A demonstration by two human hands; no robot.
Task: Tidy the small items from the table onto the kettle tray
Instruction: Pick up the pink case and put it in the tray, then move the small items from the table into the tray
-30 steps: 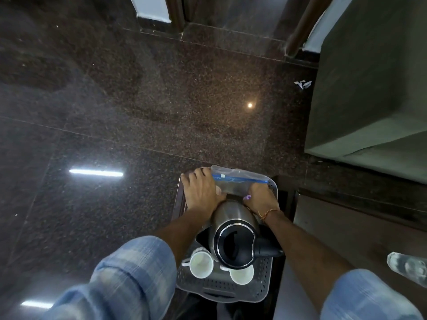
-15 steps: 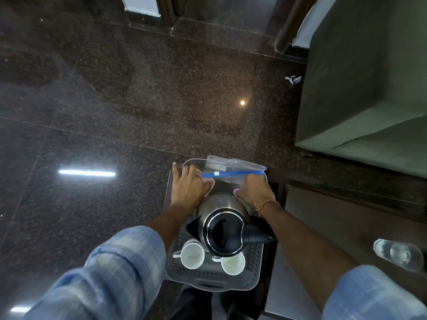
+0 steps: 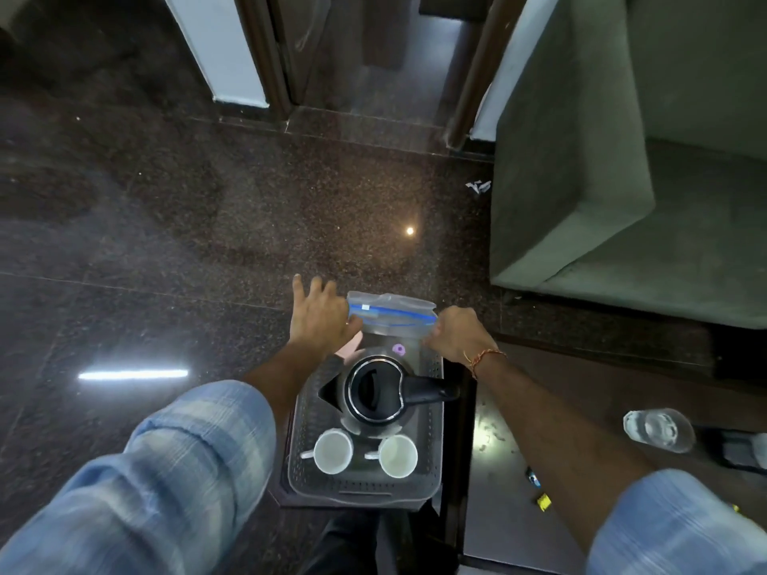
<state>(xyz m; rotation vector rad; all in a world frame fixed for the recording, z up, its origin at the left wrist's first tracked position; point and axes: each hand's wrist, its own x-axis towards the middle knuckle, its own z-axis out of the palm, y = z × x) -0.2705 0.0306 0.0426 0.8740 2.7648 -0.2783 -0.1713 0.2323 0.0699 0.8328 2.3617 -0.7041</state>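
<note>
I see a dim room. On the polished dark floor lie two glares: a white strip left of the kettle and a small round spot beyond it. My sleeves near the kettle are blurred, and the doorframe lines bend at the edges.

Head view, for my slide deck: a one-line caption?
Both hands, left hand and right hand, hold a zip bag behind the kettle on the tray.
</note>
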